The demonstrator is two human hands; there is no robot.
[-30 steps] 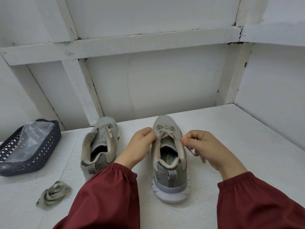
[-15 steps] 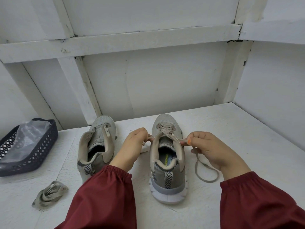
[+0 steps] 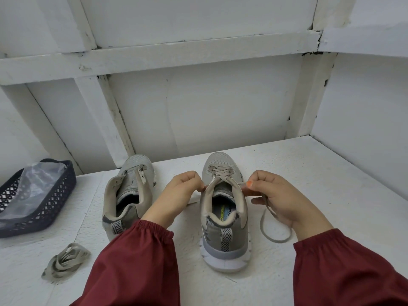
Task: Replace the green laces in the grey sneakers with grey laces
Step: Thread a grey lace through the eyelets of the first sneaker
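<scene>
so left hand pinches the flat grey lace at the grey mesh sneaker's 9 o'clock, right hand pinching at 3

Both forearms are extended forward and are covered to the wrists by gathered dark red fabric sleeves. The left hand is held with its fingers curled and pinched on one end of a flat grey lace. The right hand is likewise curled, the other end being pinched under the orange-nailed thumb. The hands are held level and apart.
</scene>
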